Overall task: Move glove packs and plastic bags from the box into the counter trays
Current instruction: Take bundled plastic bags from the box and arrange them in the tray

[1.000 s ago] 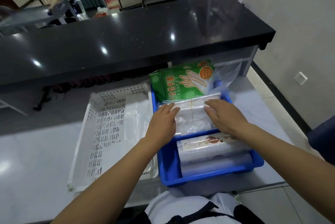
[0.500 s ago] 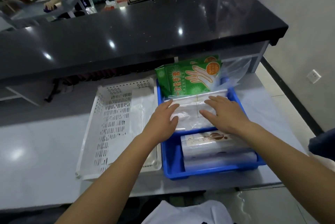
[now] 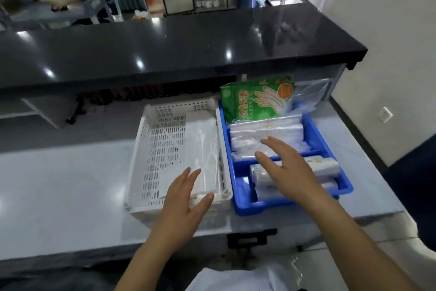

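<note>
Both hands are spread flat with straight fingers, holding nothing; the left hand (image 3: 184,198) hovers over the near rim of the white tray (image 3: 151,149) at seven o'clock, the right hand (image 3: 285,170) over the blue tray (image 3: 316,130) at four o'clock; green glove packs (image 3: 254,99) stand at its far end, one o'clock; clear plastic bags (image 3: 266,130) lie just before them; another clear bag (image 3: 200,149) lies in the white tray.
</note>
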Tool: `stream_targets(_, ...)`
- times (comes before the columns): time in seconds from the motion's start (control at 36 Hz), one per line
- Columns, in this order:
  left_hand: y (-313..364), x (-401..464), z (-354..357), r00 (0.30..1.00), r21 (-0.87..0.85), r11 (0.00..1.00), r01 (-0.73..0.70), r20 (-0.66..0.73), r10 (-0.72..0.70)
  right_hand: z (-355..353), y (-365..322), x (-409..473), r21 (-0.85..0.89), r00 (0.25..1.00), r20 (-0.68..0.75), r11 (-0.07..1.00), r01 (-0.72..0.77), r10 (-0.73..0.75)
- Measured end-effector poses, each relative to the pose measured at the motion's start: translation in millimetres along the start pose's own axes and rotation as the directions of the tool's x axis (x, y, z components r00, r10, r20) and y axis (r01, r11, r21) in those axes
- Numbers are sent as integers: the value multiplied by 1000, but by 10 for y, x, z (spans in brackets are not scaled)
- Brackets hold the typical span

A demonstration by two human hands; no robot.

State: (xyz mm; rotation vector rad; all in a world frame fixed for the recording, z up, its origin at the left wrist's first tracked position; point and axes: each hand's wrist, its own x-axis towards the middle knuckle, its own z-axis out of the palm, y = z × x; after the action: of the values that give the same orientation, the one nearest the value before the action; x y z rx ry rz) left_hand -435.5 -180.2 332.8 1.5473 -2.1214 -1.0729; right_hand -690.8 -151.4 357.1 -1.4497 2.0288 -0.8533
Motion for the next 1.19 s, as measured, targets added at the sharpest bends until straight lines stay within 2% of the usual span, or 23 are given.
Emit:
stream_targets(0.19, 182, 95, -242, 981, 8, 983, -182, 76, 181, -348, -205, -213, -1, 987, -127, 995, -101, 100)
stream_targets(0.28, 235, 252, -219, 962, -1, 967, -256, 94, 255, -536, -55, -162, 110, 963, -205, 981, -157, 177)
stream_targets(0.39, 310, 421, -48, 961, 14, 973, -229, 161, 224, -739, 316, 84, 359, 912, -236, 902, -238, 335)
stream_targets(0.5, 377, 644, 128, 966, 33, 984, -175, 198, 165, -858, 743, 576, 638, 837, -151, 699, -324, 526)
stream_targets(0.56, 411, 761, 198, 972, 36, 989, -140, 197, 131, -908, 931, 849, 722, 808, -96, 599, -345, 581)
stream_targets(0.64, 431, 924, 300, 979, 53, 992, -115, 178, 104, -983, 1173, 1274, 762, 797, -50, 538, -359, 602)
stream_targets(0.75, 441, 1161, 433, 991, 82, 996, -47, 131, 36, -1088, 1374, 1822, 793, 842, 27, 502, -347, 539)
stream_targets(0.81, 463, 1253, 488, 994, 75, 997, -25, 104, 17, -1104, 1414, 1991, 773, 873, 64, 529, -350, 484)
stream_targets(0.86, 501, 1315, 530, 997, 73, 997, -18, 77, 13, -1086, 1416, 2100, 715, 918, 66, 624, -316, 390)
stream_targets(1.0, 578, 1407, 578, 1000, 30, 999, -21, 2, 21, -808, 1244, 2342, 507, 981, -36, 849, -147, 192)
stream_targets(1.11, 631, 1491, 574, 998, 22, 999, -26, -48, 27, -449, 1021, 2442, 153, 997, 62, 987, 42, -52)
stream_targets(1.19, 665, 1542, 567, 997, 21, 999, -28, -74, 30, -188, 848, 2448, -94, 956, 208, 968, 232, -209)
